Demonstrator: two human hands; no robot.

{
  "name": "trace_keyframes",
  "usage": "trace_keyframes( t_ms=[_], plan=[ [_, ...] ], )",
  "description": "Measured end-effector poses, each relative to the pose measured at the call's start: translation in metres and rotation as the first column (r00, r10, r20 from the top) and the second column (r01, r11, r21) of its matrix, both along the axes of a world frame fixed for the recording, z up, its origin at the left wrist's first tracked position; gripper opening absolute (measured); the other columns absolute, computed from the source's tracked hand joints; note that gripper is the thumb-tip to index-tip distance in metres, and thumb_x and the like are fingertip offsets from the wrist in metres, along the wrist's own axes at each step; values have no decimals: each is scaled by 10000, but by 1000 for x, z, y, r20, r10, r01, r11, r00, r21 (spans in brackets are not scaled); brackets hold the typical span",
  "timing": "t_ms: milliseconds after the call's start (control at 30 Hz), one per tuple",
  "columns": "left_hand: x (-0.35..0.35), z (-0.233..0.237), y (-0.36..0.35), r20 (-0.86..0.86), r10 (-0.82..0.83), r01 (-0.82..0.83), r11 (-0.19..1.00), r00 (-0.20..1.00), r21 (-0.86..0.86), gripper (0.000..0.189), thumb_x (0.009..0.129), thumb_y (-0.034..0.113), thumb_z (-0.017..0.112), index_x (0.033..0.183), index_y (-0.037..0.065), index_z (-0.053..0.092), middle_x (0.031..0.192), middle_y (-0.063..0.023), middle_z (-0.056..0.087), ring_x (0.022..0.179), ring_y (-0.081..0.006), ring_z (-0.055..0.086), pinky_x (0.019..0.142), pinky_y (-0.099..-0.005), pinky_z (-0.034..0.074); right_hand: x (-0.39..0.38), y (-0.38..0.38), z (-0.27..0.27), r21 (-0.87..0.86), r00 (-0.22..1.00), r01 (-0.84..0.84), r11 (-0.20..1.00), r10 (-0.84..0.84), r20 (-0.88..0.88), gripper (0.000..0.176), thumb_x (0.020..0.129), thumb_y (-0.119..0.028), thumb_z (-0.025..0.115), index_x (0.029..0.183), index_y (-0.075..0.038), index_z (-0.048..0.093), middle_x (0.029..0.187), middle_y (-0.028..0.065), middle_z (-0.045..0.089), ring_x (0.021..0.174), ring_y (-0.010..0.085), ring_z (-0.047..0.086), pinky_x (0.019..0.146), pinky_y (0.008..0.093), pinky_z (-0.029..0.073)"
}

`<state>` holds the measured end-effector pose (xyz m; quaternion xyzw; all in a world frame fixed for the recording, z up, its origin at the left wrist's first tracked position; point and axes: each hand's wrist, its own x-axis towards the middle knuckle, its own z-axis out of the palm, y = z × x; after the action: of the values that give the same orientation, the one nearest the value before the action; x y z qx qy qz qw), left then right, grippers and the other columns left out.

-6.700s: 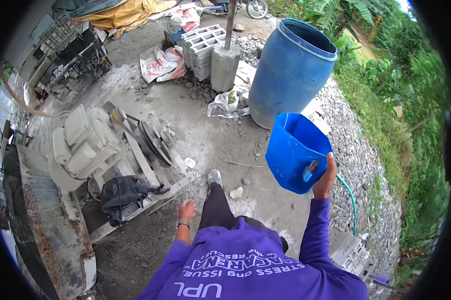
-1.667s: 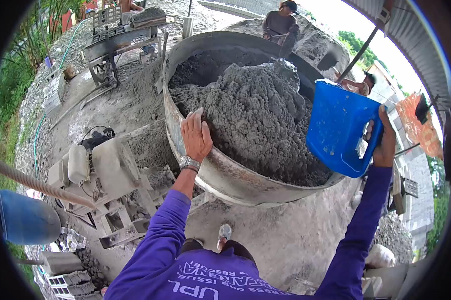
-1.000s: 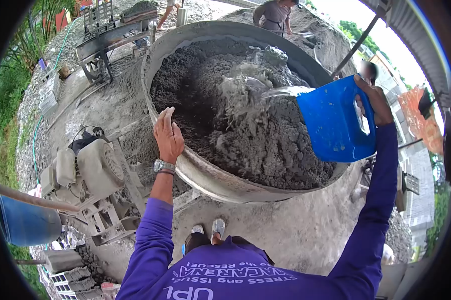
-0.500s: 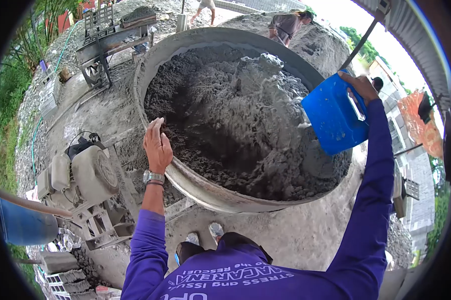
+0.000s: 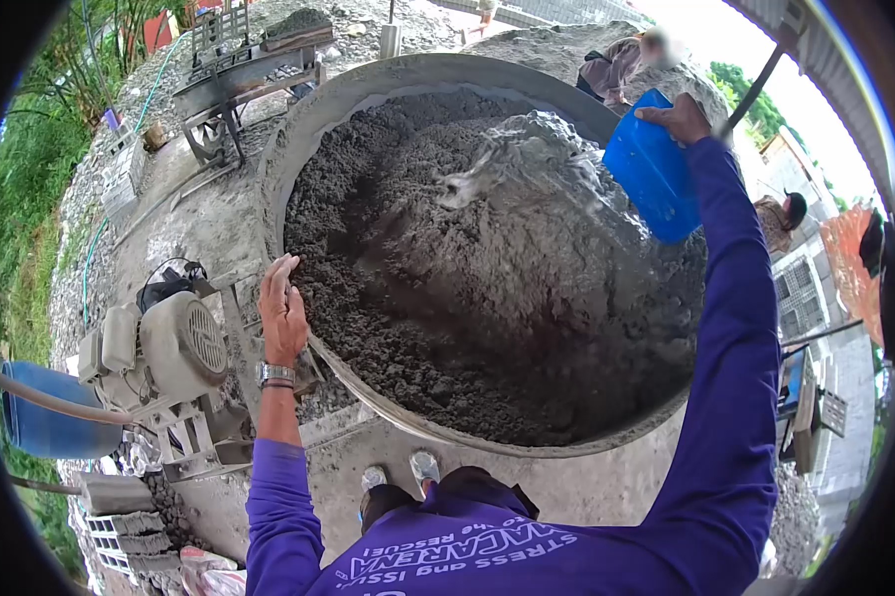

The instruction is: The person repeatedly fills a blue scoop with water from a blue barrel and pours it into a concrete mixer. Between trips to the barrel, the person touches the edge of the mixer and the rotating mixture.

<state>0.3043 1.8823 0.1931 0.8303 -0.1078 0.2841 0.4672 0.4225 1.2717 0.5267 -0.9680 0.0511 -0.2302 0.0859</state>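
Observation:
A large round mixing drum (image 5: pixel 447 444) full of wet grey concrete mix (image 5: pixel 527 288) stands in front of me. My left hand (image 5: pixel 283 313) rests at the drum's left rim, fingers stretched out and nothing in the grasp. Over the far right side, my right hand (image 5: pixel 679 121) grips a blue plastic jug (image 5: pixel 656 179) by its upper end. The jug is tilted, its mouth side turned toward the mix. Shiny liquid (image 5: pixel 477 174) streaks across the mix left of it.
A motor (image 5: pixel 181 343) on a metal frame sits left of the drum, with a blue barrel (image 5: pixel 55 409) beyond. A block-moulding stand (image 5: pixel 239 89) is at the back left. One person (image 5: pixel 616 70) bends behind the drum; another (image 5: pixel 780 219) is at right. Hollow blocks (image 5: pixel 130 541) lie lower left.
My right hand has moved up and away with the jug, tilting it; liquid now streaks over the mix. My left hand sits slightly lower and further left in view at the rim.

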Motion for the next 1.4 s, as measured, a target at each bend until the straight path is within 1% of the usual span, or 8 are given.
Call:
trace_keyframes(
  t_ms=[233, 333, 667, 767, 1033, 1167, 1233, 1400],
  plan=[
    [0, 4, 2, -6, 32, -31, 996, 999, 85, 487, 868, -49, 453, 1311, 112, 577, 1404, -118, 519, 1346, -326, 437, 1141, -475, 353, 51, 8, 1, -193, 984, -70, 979, 100, 148, 722, 538, -629, 866, 655, 22, 579, 646, 158, 632, 598, 249, 647, 574, 409, 523],
    [0, 2, 2, -17, 35, -33, 995, 999, 95, 489, 865, -48, 460, 1309, 119, 578, 1406, -106, 520, 1354, -323, 429, 1138, -479, 357, 64, 19, 12, -107, 998, -60, 992, 56, -38, 732, 543, -614, 856, 709, 52, 599, 725, 202, 657, 659, 262, 661, 621, 414, 529],
    [4, -3, 6, 25, 22, -24, 998, 999, 50, 518, 829, -74, 502, 1301, 127, 578, 1393, -91, 537, 1341, -322, 444, 1133, -483, 354, 77, 75, 14, -302, 974, -183, 936, 215, 76, 717, 547, -542, 849, 788, 96, 629, 790, 249, 667, 707, 321, 673, 684, 441, 533],
    [6, -6, 7, 19, 24, -25, 1000, 1000, 17, 503, 828, -65, 503, 1289, 117, 586, 1389, -95, 539, 1334, -326, 450, 1130, -483, 355, 80, 88, 14, -329, 995, -99, 939, 97, -20, 728, 564, -544, 842, 839, 98, 637, 829, 262, 672, 748, 338, 680, 703, 443, 531],
    [7, -10, 12, 63, 18, -19, 1000, 998, 18, 482, 826, -16, 503, 1281, 117, 589, 1391, -94, 541, 1345, -323, 447, 1130, -496, 337, 53, 176, 0, -668, 990, 48, 743, -122, -65, 565, 649, -493, 840, 933, -25, 699, 966, 198, 714, 899, 379, 704, 806, 475, 558],
    [9, -15, 15, 64, 26, -29, 999, 998, 36, 456, 856, 27, 504, 1296, 121, 579, 1393, -95, 539, 1356, -318, 435, 1139, -481, 325, 41, 190, -21, -765, 999, -21, 644, 32, -1, 404, 684, -384, 833, 868, -59, 678, 918, 161, 711, 874, 346, 705, 773, 461, 558],
    [5, -12, 16, 65, -1, 1, 1000, 998, 0, 431, 900, 94, 538, 1330, 107, 560, 1399, -100, 537, 1364, -312, 426, 1148, -469, 310, 33, 195, -29, -852, 997, 8, 523, 66, 50, 314, 682, -277, 831, 856, -84, 656, 899, 136, 702, 866, 301, 705, 750, 436, 556],
    [-56, -6, 33, 15, -164, 154, 888, 986, -434, 391, 1002, 230, 504, 1340, 40, 549, 1367, -136, 568, 1307, -288, 493, 1107, -416, 357, -32, 210, -35, -873, 980, 26, 487, 160, 118, 311, 672, -224, 833, 882, -86, 651, 904, 128, 699, 853, 265, 708, 742, 416, 557]
  ],
)
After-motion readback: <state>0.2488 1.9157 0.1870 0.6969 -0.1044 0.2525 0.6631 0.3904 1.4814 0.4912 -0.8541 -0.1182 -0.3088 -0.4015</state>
